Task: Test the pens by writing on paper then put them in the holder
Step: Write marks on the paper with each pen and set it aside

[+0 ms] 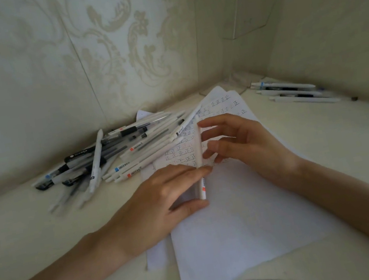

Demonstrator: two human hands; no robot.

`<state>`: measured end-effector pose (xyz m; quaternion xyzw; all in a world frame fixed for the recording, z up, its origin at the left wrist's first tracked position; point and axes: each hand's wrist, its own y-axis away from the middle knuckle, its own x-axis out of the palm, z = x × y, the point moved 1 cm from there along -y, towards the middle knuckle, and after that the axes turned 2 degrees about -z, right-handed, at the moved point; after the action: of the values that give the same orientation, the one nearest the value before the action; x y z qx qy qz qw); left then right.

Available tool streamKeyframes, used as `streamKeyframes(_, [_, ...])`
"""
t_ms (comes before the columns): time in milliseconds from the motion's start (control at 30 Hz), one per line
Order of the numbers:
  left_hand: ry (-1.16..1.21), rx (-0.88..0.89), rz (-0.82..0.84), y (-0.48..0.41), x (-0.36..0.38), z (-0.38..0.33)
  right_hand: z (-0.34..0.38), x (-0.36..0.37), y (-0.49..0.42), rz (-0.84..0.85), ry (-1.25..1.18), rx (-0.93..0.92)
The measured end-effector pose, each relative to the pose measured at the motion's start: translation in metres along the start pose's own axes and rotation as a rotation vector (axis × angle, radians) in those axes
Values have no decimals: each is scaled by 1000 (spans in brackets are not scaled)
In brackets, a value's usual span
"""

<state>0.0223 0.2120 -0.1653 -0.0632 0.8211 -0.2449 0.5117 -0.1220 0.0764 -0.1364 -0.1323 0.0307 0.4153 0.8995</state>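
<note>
A white pen (199, 161) with a red label stands nearly upright over the paper (235, 216), which carries rows of written marks on its far half. My left hand (161, 197) grips the pen's lower part between fingers and thumb. My right hand (234, 138) holds the pen's upper part with its fingertips. A big heap of white and black pens (112, 152) lies to the left of the paper. No holder is in view.
A few more pens (292, 92) lie in the far right corner of the white desk (34, 226). Patterned walls close in behind and to the right. The desk's front edge curves just below the paper.
</note>
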Motion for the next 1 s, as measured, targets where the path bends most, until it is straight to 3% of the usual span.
streamKeyframes(67, [-36,-83,-36,-2,-5,5,-1,-10,-3,-49,144,-42])
streamKeyframes(200, [-232,-227,-172,-16,-22,29,-13,-53,-17,-279,814,-90])
streamKeyframes(333, [-401,-308,-183,-19,-30,50,-31,-101,-28,-527,1086,14])
streamKeyframes(467, [-467,-312,-126,-15,-23,52,-46,-135,-28,-594,1196,220])
streamKeyframes(600, [-291,-219,-91,-15,-14,32,-53,-140,-28,-539,1210,366])
streamKeyframes(867, [-51,-51,189,-2,13,3,-55,-142,-29,-520,1282,396])
streamKeyframes(1000, [-41,-47,187,-1,15,4,-55,-138,-29,-545,1290,314])
